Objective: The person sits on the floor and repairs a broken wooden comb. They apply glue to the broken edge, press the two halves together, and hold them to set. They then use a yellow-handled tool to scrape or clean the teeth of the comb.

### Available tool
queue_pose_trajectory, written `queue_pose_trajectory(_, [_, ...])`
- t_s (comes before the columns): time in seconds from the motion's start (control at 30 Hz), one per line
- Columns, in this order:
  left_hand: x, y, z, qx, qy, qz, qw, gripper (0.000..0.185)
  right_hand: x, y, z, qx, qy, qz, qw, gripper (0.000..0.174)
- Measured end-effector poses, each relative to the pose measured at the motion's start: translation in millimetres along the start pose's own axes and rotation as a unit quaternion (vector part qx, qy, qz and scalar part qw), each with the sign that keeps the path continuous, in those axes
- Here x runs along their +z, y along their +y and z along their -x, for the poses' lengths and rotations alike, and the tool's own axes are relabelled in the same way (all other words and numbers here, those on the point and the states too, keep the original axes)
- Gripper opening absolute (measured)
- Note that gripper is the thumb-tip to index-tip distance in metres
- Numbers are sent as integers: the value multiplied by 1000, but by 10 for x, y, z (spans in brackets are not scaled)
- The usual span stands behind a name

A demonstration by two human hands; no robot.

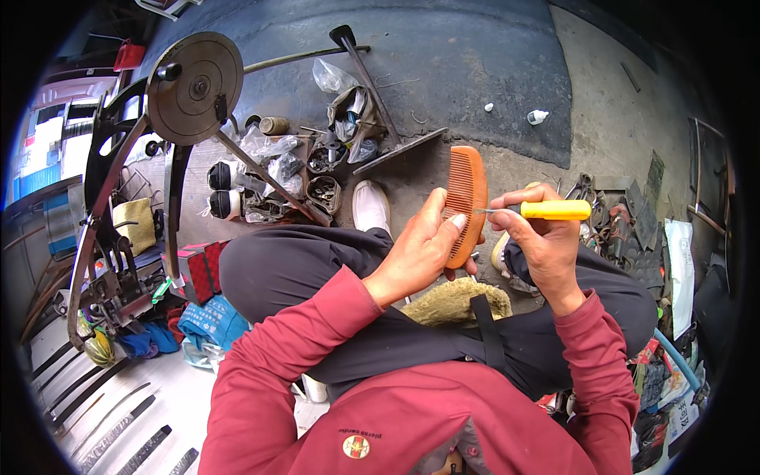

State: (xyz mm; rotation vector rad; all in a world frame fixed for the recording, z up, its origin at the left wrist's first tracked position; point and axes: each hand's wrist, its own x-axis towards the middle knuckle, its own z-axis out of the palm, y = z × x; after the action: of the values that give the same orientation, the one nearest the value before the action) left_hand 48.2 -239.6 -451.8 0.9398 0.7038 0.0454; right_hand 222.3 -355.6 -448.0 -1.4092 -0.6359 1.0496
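A brown wooden comb (475,196) stands almost upright in the picture, its teeth facing left. My left hand (423,246) grips its lower half, the thumb over the teeth and fingertips showing behind it. In my right hand (541,237) is a screwdriver-like tool with a yellow handle (555,210). Its thin metal shaft points left, and the tip meets or overlaps the comb's solid back; contact cannot be told for certain. Below the hands, a yellowish fleecy pad (460,303) lies between my legs, with a black strap (488,332) across it.
A hand-cranked machine with a large metal wheel (196,89) stands at left. Beside it are tins of small parts (324,193), plastic bags (285,169) and a metal stand (401,151). Tools and dark material pieces (644,237) lie right. Small white bottles (537,117) rest on the floor ahead.
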Motion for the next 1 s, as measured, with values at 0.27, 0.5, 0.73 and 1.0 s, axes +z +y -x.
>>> queue_pose_trajectory(0.27, [-2, -4, 1, 4, -2, -2, 1000, 24, 6, 38, -27, 20, 17, 2, 1000, 17])
queue_pose_trajectory(0.5, [-57, -40, -6, 1, -17, -3, 1000, 36, -38, 29, -22, 25, 14, -5, 1000, 15])
queue_pose_trajectory(0.73, [-64, -32, -5, 1, -22, -2, 1000, 36, -47, 35, -25, 26, 26, -24, 999, 15])
queue_pose_trajectory(1.0, [-52, 3, 11, -4, -27, 19, 999, 36, -20, 26, -45, 26, 22, -18, 999, 16])
